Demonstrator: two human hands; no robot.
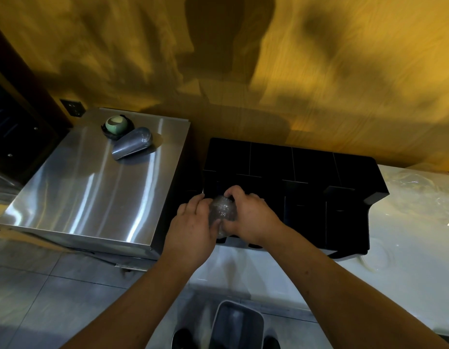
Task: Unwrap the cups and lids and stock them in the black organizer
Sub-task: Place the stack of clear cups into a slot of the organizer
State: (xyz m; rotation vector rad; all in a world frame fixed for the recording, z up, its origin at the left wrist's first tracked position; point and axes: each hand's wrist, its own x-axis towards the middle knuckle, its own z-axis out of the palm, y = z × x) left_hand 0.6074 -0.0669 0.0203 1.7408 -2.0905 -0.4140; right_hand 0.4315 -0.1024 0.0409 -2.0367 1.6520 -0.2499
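A black organizer [309,170] with several compartments stands on the white counter against the wooden wall. At its front left corner both my hands hold a stack of clear plastic cups [222,210]. My left hand [190,230] grips the stack from the left and below. My right hand [248,217] curls over it from the right, fingers on its upper end. Whether the stack sits inside a slot or just in front of the organizer I cannot tell. Clear plastic wrapping [420,197] lies crumpled on the counter to the right of the organizer.
A stainless steel appliance [92,192] stands left of the organizer, with a metal scoop [132,143] and a small green cup [116,124] on top. A grey bin [236,323] sits on the tiled floor below my arms. The white counter [407,285] stretches to the right.
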